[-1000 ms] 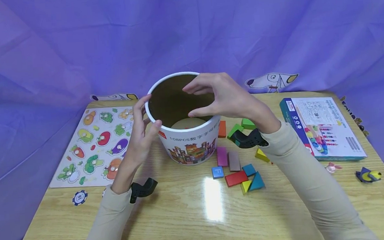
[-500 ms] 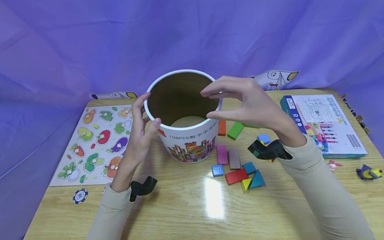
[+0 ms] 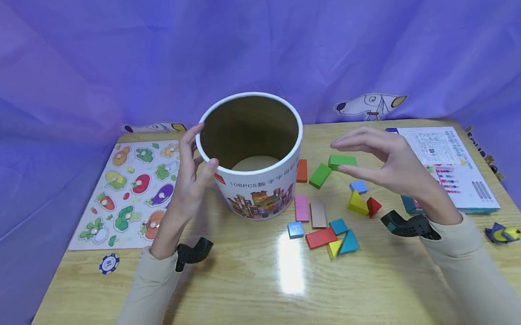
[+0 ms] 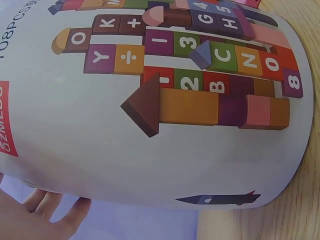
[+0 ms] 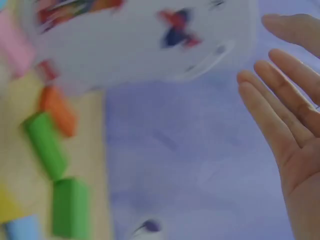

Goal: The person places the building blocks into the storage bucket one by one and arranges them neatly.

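A large white cardboard bucket (image 3: pixel 262 194) with printed toy-block buildings stands upright on the table, its mouth uncovered and the pale bottom showing. My left hand (image 3: pixel 190 188) holds it at the left, thumb at the front of the rim and fingers along the far left side. In the left wrist view its fingertips lie at the edge of the bucket's wall (image 4: pixel 85 150). My right hand (image 3: pixel 386 161) hovers over the right side, fingers and thumb spread apart with nothing between them. Beneath and beside it lie a green block (image 3: pixel 342 161), a yellow triangular block (image 3: pixel 357 204) and a red triangular block (image 3: pixel 374 206).
More blocks, such as a red one (image 3: pixel 321 238) and a pink one (image 3: pixel 301 208), lie right of the bucket. A vegetable puzzle board (image 3: pixel 132 203) and a poker chip (image 3: pixel 109 263) sit left. At right are a game box (image 3: pixel 469 181) and a small toy figure (image 3: pixel 503 233).
My right hand has moved from over the bucket's mouth out to the right, past the rim, uncovering blocks. My left hand has stayed at the bucket, which stands in the same place.
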The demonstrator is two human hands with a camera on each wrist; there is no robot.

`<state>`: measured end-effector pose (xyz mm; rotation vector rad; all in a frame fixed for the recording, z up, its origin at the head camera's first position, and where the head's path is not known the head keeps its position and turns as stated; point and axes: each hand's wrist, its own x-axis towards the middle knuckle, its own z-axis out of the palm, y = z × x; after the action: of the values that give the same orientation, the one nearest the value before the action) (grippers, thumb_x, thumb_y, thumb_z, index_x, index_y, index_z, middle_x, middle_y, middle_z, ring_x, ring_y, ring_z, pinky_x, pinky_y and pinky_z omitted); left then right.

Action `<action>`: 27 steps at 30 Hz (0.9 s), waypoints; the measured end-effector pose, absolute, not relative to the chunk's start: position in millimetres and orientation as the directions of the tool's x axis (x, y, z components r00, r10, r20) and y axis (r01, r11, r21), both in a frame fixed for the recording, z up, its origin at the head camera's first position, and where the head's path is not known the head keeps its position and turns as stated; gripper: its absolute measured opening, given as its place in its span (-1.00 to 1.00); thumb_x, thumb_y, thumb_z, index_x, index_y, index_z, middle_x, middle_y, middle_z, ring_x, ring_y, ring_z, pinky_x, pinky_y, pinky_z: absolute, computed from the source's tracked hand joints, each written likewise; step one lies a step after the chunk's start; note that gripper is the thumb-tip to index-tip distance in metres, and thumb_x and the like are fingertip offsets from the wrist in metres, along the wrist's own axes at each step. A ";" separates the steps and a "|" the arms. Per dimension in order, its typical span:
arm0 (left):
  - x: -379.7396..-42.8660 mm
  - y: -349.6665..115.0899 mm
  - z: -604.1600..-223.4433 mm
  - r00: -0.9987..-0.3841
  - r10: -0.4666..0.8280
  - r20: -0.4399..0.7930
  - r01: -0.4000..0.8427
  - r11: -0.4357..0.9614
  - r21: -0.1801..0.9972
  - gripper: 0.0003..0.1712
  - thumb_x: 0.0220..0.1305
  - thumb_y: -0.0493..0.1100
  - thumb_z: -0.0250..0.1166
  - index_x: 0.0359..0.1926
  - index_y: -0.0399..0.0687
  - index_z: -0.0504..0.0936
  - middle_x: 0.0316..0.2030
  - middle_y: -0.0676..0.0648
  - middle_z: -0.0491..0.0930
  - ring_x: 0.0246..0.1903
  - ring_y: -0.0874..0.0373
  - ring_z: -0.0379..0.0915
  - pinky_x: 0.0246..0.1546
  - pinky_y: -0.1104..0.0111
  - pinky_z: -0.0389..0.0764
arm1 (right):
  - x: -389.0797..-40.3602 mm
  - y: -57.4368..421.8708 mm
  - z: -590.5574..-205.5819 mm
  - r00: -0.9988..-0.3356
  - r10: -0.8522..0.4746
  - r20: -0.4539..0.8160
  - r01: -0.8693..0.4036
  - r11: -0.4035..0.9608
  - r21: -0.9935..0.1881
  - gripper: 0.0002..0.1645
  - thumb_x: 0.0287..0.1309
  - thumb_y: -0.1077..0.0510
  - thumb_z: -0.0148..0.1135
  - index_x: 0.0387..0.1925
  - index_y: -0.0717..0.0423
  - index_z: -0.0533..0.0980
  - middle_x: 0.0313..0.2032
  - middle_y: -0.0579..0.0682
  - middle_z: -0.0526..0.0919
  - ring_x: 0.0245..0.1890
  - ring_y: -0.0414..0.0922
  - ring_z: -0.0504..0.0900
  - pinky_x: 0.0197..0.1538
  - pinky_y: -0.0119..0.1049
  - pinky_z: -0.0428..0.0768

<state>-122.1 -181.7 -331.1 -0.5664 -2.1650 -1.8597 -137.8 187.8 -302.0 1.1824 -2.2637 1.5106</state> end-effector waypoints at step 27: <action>-123.1 -181.7 -331.3 -0.896 0.143 0.421 0.439 0.126 0.890 -0.18 0.24 -0.12 0.12 0.47 0.12 0.00 0.42 0.05 0.08 0.37 0.02 0.03 0.21 -0.15 0.30 | -138.3 178.6 -395.7 -0.616 -0.783 -0.087 -0.535 0.496 -0.684 -0.58 0.08 0.23 0.39 0.02 -0.07 0.64 0.13 -0.14 0.60 0.23 -0.06 0.50 0.29 0.03 0.46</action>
<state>-123.1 -181.7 -331.3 -0.5740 -2.1689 -1.8483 -138.3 178.6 -395.7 1.4130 -3.0403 1.1347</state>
